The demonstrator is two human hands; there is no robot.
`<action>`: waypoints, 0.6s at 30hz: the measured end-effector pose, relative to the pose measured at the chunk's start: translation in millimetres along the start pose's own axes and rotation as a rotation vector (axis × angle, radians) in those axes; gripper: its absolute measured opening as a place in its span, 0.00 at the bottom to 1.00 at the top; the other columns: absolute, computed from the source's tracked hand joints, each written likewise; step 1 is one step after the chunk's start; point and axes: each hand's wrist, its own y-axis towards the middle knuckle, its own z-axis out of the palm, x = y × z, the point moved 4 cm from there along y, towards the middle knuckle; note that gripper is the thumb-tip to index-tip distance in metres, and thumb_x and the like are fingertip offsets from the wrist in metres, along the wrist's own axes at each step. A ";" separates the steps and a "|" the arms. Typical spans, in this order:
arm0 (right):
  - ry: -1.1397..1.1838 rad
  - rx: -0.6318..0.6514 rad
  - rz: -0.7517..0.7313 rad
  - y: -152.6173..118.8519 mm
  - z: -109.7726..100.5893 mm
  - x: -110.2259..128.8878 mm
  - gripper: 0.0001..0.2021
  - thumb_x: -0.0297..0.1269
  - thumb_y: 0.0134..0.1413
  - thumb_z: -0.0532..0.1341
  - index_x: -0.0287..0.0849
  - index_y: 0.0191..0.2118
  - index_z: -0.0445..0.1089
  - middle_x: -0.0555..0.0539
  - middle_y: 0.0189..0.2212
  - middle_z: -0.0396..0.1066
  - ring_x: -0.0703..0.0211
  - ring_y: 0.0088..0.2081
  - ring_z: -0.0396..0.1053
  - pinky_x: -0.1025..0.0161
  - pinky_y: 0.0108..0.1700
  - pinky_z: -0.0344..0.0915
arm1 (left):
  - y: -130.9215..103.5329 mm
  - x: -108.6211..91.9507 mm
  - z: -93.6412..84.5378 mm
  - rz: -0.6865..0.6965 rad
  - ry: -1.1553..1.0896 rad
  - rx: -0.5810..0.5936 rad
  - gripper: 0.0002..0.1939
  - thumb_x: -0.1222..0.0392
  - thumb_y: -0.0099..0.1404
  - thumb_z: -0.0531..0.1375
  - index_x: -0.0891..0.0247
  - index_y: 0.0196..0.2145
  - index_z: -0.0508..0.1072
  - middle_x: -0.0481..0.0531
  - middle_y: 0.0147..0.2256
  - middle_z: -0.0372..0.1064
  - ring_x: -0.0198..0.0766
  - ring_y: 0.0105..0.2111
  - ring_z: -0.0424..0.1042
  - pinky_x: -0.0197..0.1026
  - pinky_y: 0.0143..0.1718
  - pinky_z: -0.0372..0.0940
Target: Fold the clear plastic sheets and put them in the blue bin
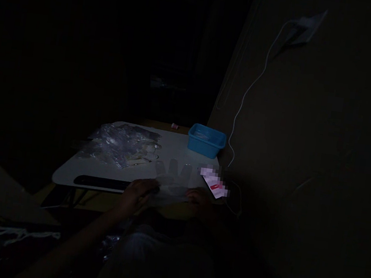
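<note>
In the dim light a translucent, pale piece [171,185] with three rounded, finger-like lobes along its far side lies over the near edge of the white table [174,146]. It looks like thin plastic, though its kind is hard to make out. My left hand [139,192] grips its left side with the fingers closed. On the opposite side, my right hand [198,197] has its bent fingers closed at the edge, mostly in shadow. Beyond my left hand sits a crumpled heap of clear plastic [119,144]. A lit phone [213,182] rests just past my right hand.
A blue plastic basket [206,141] stands at the table's back right corner, with something pale inside. A white cable [244,96] hangs from a wall socket [307,29] on the right. Behind the table is a small pinkish-white object [174,126]. A dark slot [101,182] runs along the front edge.
</note>
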 end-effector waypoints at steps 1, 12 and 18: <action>0.008 0.005 0.035 -3.4 -2.2 -1.4 0.07 0.31 0.42 0.56 0.45 0.29 0.70 0.48 0.32 0.73 0.58 0.37 0.70 0.59 0.44 0.64 | 3.0 0.1 1.9 0.005 -0.013 0.004 0.14 0.60 0.62 0.50 0.57 0.45 0.68 0.53 0.46 0.68 0.41 0.48 0.65 0.49 0.48 0.59; 0.274 0.001 0.413 39.0 -15.5 -4.5 0.09 0.35 0.47 0.53 0.42 0.23 0.69 0.50 0.23 0.71 0.61 0.28 0.69 0.65 0.31 0.65 | 29.0 2.6 0.1 -0.338 -0.369 -0.078 0.18 0.47 0.58 0.50 0.62 0.32 0.73 0.51 0.32 0.74 0.39 0.32 0.72 0.39 0.35 0.66; 0.400 0.000 0.729 57.5 -7.7 -23.7 0.11 0.39 0.46 0.56 0.40 0.20 0.65 0.50 0.17 0.67 0.63 0.21 0.67 0.70 0.18 0.59 | 42.6 19.4 -1.2 -0.519 -0.472 -0.127 0.17 0.46 0.51 0.53 0.63 0.26 0.72 0.50 0.24 0.73 0.39 0.27 0.71 0.38 0.28 0.66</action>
